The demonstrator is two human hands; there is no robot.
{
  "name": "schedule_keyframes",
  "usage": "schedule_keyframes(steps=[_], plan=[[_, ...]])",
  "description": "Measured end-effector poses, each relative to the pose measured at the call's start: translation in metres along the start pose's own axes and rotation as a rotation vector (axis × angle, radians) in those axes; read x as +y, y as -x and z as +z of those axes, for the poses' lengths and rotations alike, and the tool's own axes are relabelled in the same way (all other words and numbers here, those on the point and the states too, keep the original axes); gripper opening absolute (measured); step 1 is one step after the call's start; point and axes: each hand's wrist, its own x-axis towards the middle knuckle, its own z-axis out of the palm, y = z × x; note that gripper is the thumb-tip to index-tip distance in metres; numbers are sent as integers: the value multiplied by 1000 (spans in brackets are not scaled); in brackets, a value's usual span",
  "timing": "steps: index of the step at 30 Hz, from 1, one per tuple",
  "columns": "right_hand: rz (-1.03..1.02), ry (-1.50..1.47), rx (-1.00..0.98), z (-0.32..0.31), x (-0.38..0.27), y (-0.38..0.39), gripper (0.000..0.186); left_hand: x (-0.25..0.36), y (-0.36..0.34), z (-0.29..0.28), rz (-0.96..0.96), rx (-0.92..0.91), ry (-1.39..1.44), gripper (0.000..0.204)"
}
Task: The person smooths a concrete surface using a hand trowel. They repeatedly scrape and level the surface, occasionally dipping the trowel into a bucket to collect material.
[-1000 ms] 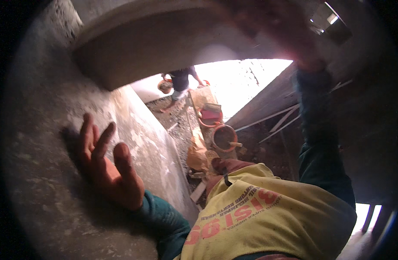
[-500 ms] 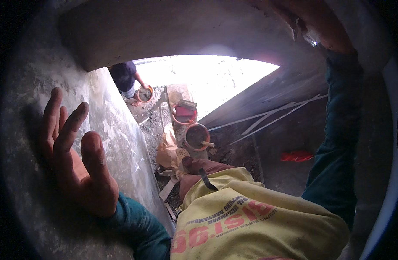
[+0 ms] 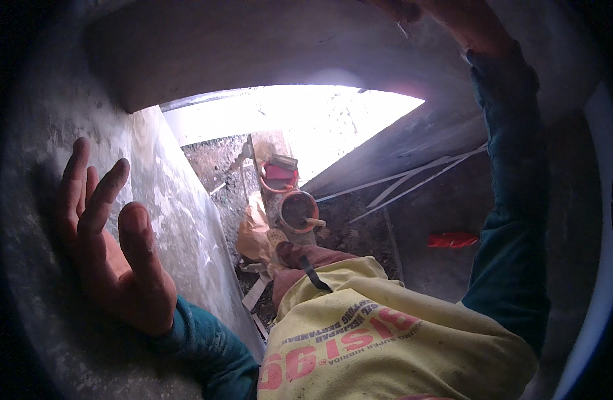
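Note:
My left hand (image 3: pixel 120 260) is raised beside the grey plastered wall (image 3: pixel 186 220), its fingers apart and nothing in the palm. It cannot be told whether the back of that hand rests on the wall. High at the upper right, my right hand (image 3: pixel 453 23) reaches up to the grey overhead beam (image 3: pixel 253 53). Its fingers look curled, partly cut off by the top edge and in shadow. A thin pale glint shows next to them; what they hold cannot be made out.
Below stand a bucket with a stick-like handle in it (image 3: pixel 298 208) and a reddish bucket (image 3: pixel 278 185) on a plank (image 3: pixel 270 141). Near my feet lies a crumpled brown paper sack (image 3: pixel 254 233). Pale strips (image 3: pixel 413 180) lean at the right, above a red wrapper (image 3: pixel 452 239).
My right hand has moved left and further up along the beam. My left hand keeps its pose. The person with a bucket at the far left has gone out of sight.

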Motion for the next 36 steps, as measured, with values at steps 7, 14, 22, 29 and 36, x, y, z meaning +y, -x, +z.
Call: schedule_keyframes(steps=[7, 14, 22, 29, 36], plan=[[79, -193, 253, -17, 25, 53, 42, 0, 2, 0, -3, 1, -56, 33], [12, -33, 496, 71, 69, 132, 49, -1, 2, 2, -26, 14, -8, 34], [-147, 201, 833, 147, 73, 121, 50, 0, 3, 5, -64, 25, 36, 35], [-276, 302, 632, 183, 37, 98, 48, 6, -2, -3, -59, -39, -14, 35], [-146, 47, 821, 166, 15, 91, 43, 6, 0, 3, -69, 47, 129, 34]])
